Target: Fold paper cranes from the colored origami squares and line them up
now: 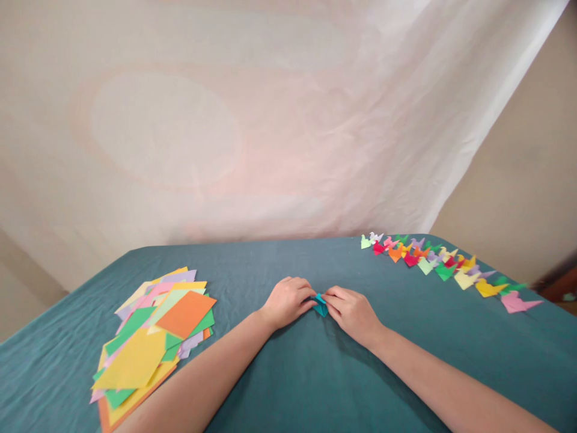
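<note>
A small piece of folded blue paper [320, 307] is held between my two hands, just above or on the dark green cloth near the middle of the table. My left hand [291, 300] pinches its left side, fingers closed. From the other side, my right hand [354, 313] grips it between thumb and fingertips. Part of the paper is covered by the fingers, so its full shape cannot be made out.
A loose pile of coloured paper sheets [135, 355] lies on the left of the green-covered table [252, 258]. Several folded paper birds [444, 272] stand in slanting rows at the right edge. Behind the table hangs a pale cloth [270, 132].
</note>
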### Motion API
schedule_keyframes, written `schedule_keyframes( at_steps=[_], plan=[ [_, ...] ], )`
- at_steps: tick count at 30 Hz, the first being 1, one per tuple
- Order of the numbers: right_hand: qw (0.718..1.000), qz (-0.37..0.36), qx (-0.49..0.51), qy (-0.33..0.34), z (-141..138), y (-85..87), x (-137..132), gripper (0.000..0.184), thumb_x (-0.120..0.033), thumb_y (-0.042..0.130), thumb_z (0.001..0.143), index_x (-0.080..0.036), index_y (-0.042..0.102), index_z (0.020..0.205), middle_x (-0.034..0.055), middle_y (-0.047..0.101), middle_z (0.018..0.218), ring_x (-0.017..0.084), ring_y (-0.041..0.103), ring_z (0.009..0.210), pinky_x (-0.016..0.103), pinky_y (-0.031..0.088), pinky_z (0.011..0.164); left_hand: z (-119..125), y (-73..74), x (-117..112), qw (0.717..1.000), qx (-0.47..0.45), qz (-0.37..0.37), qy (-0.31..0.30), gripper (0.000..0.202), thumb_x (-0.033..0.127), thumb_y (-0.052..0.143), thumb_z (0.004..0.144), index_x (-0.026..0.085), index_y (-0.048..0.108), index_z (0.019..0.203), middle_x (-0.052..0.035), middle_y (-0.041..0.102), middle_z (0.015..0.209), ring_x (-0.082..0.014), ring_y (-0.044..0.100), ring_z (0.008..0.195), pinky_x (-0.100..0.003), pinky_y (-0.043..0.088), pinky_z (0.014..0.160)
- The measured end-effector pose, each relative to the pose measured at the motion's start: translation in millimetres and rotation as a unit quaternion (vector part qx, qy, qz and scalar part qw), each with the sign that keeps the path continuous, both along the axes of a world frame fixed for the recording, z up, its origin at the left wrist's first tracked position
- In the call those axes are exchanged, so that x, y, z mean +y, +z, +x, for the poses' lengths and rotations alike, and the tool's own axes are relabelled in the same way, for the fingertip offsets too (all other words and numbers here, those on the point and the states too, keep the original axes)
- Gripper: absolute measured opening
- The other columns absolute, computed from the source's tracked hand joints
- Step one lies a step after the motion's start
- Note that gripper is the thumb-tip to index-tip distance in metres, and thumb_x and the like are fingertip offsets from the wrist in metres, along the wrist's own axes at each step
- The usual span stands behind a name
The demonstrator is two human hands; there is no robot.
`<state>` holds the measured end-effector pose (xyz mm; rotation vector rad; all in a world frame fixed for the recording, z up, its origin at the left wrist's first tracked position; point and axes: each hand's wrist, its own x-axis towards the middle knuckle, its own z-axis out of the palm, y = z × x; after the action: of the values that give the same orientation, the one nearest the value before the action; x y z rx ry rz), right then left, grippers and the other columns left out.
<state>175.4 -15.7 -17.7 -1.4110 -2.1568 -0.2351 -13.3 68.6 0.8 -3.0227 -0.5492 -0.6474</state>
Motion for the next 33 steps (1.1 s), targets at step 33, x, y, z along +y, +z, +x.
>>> schedule_keyframes(
  at_steps=[33],
  plan=[
    [1.0, -0.022, -0.008, 0.017, 1, 0.0, 2, 0.018, -0.014, 0.05, 0.085, -0.021, 0.065, 0.092, 0.004, 0.063, 0.088, 0.016, 0.056, 0.081, 0.028, 0.045, 0.077, 9, 8.0, -9, 0.989, 0.108, 0.106, 0.01, 0.015, 0.021, 0.049, 0.089, 0.016, 0.06, 0.079, -0.004, 0.059, 0.082, -0.0169, 0.053, 0.076, -0.03, 0.037, 0.067]
  ],
)
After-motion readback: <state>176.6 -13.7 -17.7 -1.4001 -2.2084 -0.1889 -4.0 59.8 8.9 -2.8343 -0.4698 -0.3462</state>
